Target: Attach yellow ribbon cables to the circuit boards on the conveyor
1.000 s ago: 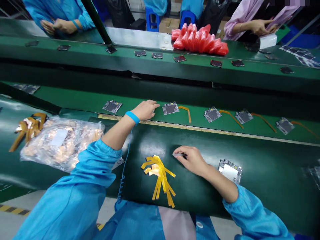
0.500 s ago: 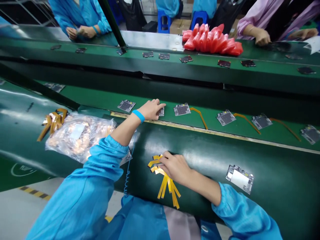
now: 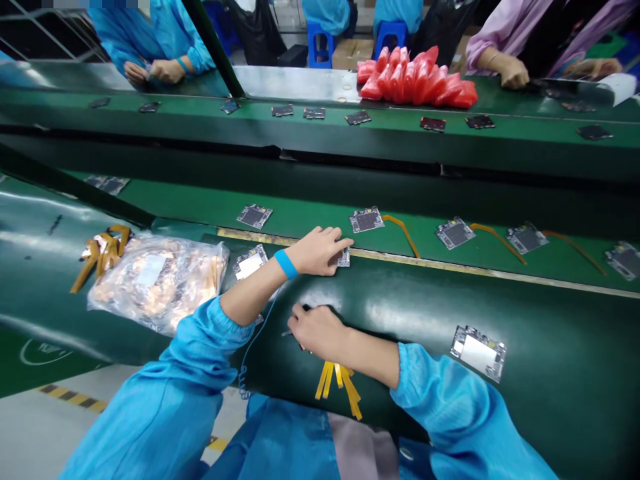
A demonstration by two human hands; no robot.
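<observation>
My left hand [image 3: 320, 252], with a blue wristband, is closed over a circuit board [image 3: 344, 257] at the near edge of the belt. Most of that board is hidden under the fingers. Below it, my right hand [image 3: 319, 333] is closed, and a thin greyish tip pokes out past its fingers; what it belongs to is hidden. Yellow flex cables [image 3: 340, 383] lie fanned out on the bench, their upper ends covered by the right hand. Another circuit board [image 3: 251, 262] rests left of my left wrist, partly behind the forearm.
A clear bag of coppery parts [image 3: 160, 277] lies left, beside loose flex cables [image 3: 103, 253]. Boards, some with cables attached, lie along the green belt [image 3: 300, 210]. One board [image 3: 479, 353] sits on the right. Across are red bags [image 3: 417, 80] and co-workers' hands [image 3: 167, 70].
My left hand has brought the circuit board off the belt toward me and slightly right. My right hand has shifted left, off part of the flex cables.
</observation>
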